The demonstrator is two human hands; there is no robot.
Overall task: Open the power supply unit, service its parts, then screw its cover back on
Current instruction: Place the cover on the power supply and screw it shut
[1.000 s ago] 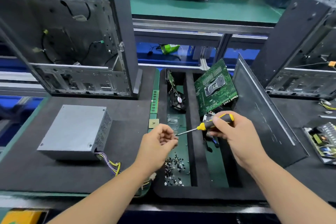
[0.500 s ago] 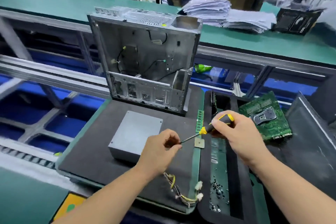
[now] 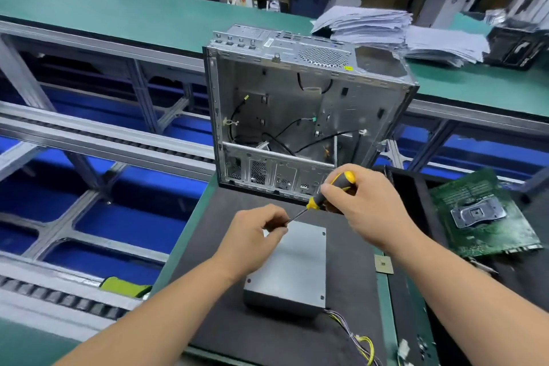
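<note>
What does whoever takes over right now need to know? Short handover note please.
Right hand: grips the yellow-and-black screwdriver by its handle, tip pointing at the left fingertips.
Left hand: fingers pinched at the screwdriver tip, probably seating a screw; the screw itself is too small to see.
Power supply unit: lies flat on the black mat under both hands, cover on, wire bundle trailing off its near right corner.
Done: cover looks back in place.
Left: drive the cover screws; I can't tell how many of the corner holes are filled.
</note>
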